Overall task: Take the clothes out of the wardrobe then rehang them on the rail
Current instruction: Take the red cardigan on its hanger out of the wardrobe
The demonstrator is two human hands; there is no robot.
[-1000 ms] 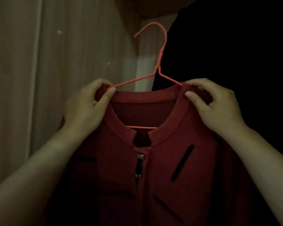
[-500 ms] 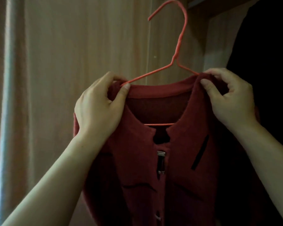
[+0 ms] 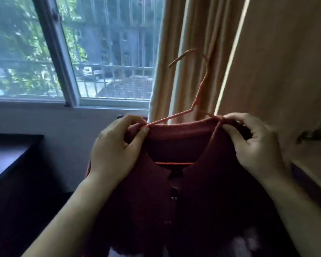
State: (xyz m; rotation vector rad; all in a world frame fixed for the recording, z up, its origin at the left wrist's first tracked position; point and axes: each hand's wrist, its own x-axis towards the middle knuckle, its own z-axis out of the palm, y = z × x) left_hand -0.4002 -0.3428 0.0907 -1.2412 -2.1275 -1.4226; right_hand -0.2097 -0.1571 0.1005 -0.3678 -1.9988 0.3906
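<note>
The left hand and right hand each pinch a shoulder of the red cardigan, hung on an orange wire hanger between them. The soft, light knit probably slips off; gripping the stiff hook above looks safer.

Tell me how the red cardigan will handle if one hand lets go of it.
Probably floppy: the cardigan hangs limp below the thin wire hanger. The fabric looks thick, so it is likely rather heavy for that wire. If the left hand or right hand lets go, that shoulder may slide down the sloping wire.
</note>
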